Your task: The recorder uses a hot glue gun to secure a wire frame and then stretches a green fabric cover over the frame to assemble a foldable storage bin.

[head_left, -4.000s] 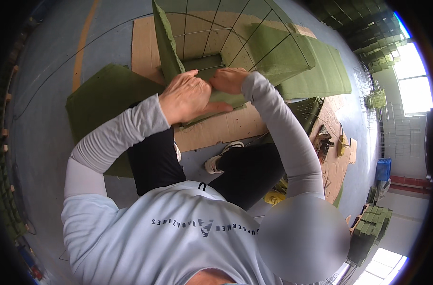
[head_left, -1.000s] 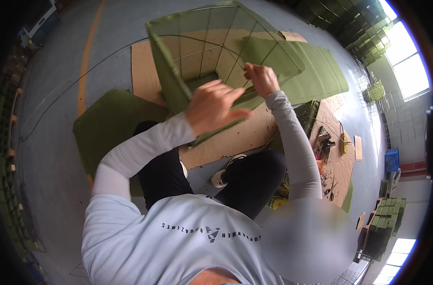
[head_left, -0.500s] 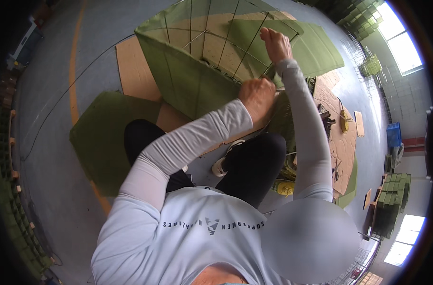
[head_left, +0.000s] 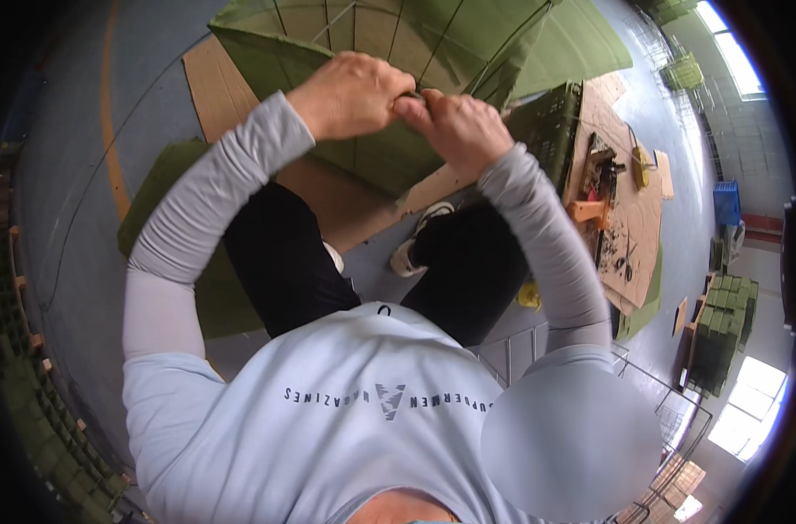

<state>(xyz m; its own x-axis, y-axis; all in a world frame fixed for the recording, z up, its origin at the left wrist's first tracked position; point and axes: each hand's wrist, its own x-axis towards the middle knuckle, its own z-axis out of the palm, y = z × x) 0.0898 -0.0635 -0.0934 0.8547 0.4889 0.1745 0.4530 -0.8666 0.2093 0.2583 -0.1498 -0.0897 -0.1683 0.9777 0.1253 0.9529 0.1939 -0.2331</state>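
A green fabric cover [head_left: 263, 63] stretches over a thin wire frame [head_left: 396, 37] beyond my knees. My left hand [head_left: 354, 96] is closed at the cover's near edge, knuckles up. Beside it, my right hand [head_left: 462, 127] is closed too, its thumb almost meeting the left fingers. Between the fingertips shows a small dark bit of the edge; the fingers hide most of it, so whether a fastener is there I cannot tell.
To the right, a cardboard-topped surface [head_left: 634, 210] carries an orange-handled tool [head_left: 590, 212], scissors [head_left: 626, 262] and a yellow object [head_left: 640, 170]. A green crate [head_left: 546, 131] stands beside it. Cardboard [head_left: 208, 87] and dark green fabric [head_left: 167, 179] lie on the floor at left.
My right hand, raised apart from the left before, has come down beside it at the near edge. My left hand has moved left and farther away. The cover sits higher in view.
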